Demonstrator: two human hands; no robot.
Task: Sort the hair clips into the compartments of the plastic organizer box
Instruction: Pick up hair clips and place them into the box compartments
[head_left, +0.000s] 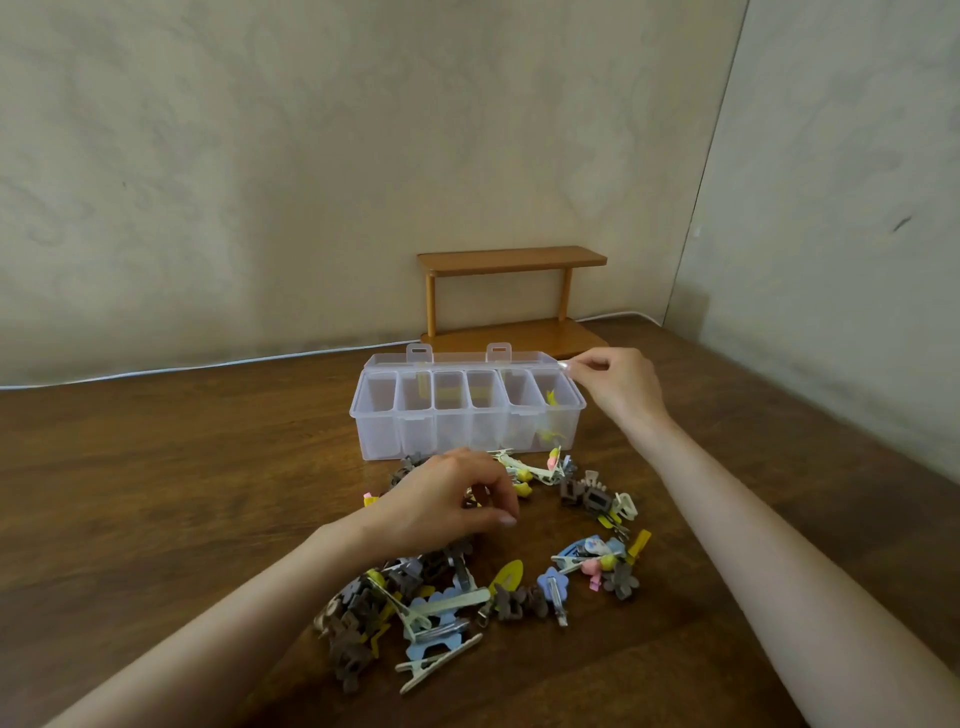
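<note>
Head view: we see a clear plastic organizer box (457, 434) standing on the wooden table (156, 467), lid (467, 358) tipped open toward the wall, six compartments in a row. The rightmost compartment has yellow clips (551, 415) in it; the others look bare, though yellowish streaks show through the plastic at the back and we cannot tell what they are. The right hand (618, 387) is at the far right corner of the box, fingers pinched together at the lid's edge; whether it grips the lid or something small we cannot tell. The left hand (447, 501) hovers curled over the near pile, thumb and fingers closing on a small clip, its shape hidden under the fingers. Loose hair clips (447, 608) lie scattered in front of the box: brown flower shapes, blue flowers, cream and yellow clips, a few pink. A smaller cluster (597, 564) sits to the right of the pile, another group (587, 493) just by the box's front. A small wooden shelf (511, 260) stands behind the box against the wall.
</note>
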